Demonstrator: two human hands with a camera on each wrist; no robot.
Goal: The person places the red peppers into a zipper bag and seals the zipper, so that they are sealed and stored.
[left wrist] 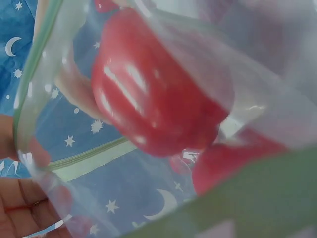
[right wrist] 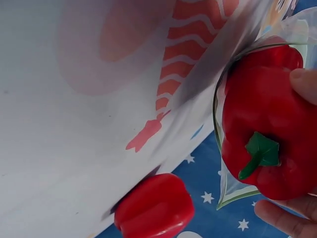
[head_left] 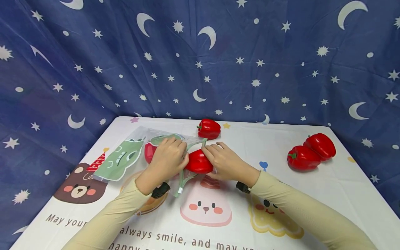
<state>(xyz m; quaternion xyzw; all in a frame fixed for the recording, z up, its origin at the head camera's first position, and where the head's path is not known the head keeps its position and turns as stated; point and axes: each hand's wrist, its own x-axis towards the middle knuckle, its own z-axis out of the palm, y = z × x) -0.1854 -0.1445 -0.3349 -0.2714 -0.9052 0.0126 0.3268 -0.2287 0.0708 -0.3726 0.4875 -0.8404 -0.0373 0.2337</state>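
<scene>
The fingers of the right hand [head_left: 223,161] curl round a glossy, lobed red pepper [head_left: 199,162], its green stem [right wrist: 261,151] facing outward, at the mouth of a creased, clear plastic zip bag [head_left: 122,158]; the fingers of the left hand [head_left: 170,154] grip the bag's rim. Within the film, printed in green, lies another pepper [head_left: 150,151], largely covered by the left hand. A third pepper [head_left: 209,129] rests just beyond on the cloth-covered desk [head_left: 265,149]; two further peppers [head_left: 303,158] lie side by side at right. Behind hangs wrinkled blue fabric [head_left: 231,76]. Forearms hide some printed lettering; film blurs the left-wrist view.
</scene>
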